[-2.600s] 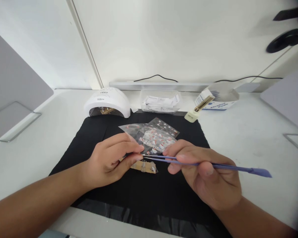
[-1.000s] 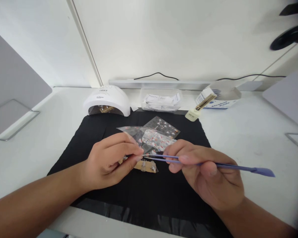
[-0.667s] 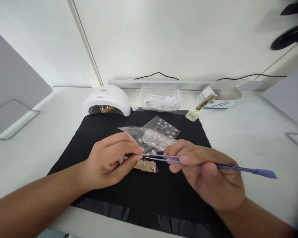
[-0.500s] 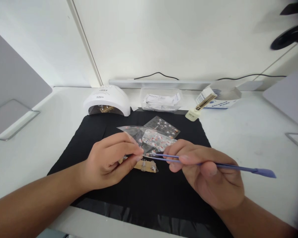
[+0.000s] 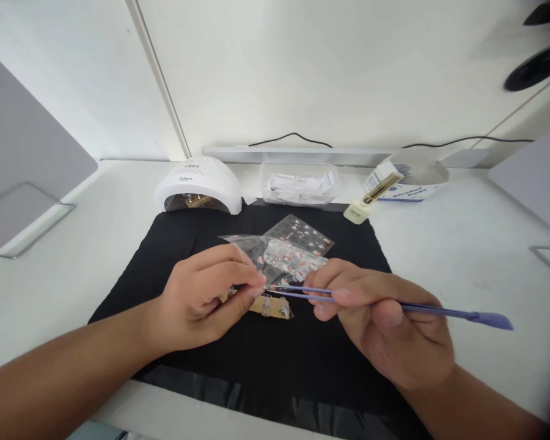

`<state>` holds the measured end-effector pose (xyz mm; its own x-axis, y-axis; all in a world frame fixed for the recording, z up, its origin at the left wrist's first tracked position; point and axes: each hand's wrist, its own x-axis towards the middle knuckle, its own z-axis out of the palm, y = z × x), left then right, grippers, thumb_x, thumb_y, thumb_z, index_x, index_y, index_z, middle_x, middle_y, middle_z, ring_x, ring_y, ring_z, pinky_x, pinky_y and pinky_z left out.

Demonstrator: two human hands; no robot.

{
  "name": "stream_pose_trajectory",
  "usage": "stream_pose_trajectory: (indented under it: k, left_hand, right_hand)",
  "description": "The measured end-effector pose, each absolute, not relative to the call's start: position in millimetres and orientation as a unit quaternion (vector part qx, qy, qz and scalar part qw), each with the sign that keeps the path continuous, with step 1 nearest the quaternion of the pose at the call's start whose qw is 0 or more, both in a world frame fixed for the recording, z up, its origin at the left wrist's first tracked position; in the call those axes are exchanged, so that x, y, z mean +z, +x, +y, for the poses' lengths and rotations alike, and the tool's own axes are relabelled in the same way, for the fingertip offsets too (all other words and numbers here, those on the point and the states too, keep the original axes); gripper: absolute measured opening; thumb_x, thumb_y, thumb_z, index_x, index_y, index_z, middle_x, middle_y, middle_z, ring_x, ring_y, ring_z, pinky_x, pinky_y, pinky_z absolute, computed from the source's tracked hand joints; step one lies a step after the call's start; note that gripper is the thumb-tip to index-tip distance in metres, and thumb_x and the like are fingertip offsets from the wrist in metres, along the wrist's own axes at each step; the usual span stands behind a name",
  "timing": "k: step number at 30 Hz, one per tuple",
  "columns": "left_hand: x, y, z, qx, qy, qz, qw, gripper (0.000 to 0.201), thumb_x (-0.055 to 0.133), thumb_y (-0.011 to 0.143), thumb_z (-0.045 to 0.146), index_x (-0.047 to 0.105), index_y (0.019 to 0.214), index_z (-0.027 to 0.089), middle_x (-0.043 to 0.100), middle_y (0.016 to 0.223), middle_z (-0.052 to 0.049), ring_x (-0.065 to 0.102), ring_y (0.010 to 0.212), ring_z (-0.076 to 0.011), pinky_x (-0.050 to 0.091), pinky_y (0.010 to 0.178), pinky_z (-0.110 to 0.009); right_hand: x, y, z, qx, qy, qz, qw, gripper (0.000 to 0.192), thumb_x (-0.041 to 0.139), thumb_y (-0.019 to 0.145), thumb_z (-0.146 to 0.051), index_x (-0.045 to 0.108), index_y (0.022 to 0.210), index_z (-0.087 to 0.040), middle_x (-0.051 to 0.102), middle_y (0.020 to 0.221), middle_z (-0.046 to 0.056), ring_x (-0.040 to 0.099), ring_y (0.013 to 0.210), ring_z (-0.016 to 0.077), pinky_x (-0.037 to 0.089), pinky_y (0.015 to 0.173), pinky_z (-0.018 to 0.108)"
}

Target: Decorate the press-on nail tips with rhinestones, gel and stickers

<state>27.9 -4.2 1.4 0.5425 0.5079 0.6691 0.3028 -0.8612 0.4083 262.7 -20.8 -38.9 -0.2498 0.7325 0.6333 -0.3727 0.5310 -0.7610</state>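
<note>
Mid-frame, L hand (image 5: 201,299) pinches clear sticker sheet (image 5: 293,260) at its near edge, prob. to steady it; R hand (image 5: 394,333) grips tweezers (image 5: 440,311) pencil-style, presumably for fine control, tips meeting L hand's pinch. Blk cloth (image 5: 266,357) beneath, prob. protecting worktop (image 5: 476,244).

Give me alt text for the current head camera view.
A left hand pinches a clear printed sheet while the right hand points purple tweezers toward it, above a black mat. A white domed device stands behind.
</note>
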Motion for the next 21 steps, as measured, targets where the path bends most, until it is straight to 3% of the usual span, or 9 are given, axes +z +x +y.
stream_pose_trajectory:
  k: [21]
  left_hand:
    - [1.7,29.8,-5.3,0.429,0.858,0.25,0.13,0.01,0.066,0.084,0.006,0.066,0.092,0.012,0.071,0.08,-0.008,0.071,0.073,-0.0142,0.061,0.065,-0.022]
  right_hand:
    - [-40.4,261.9,-21.5,0.463,-0.15,-0.635,0.6,0.03,0.05,0.099,-0.032,0.075,0.113,-0.022,0.071,0.077,0.007,0.064,0.075,0.0218,0.053,0.071,0.042]
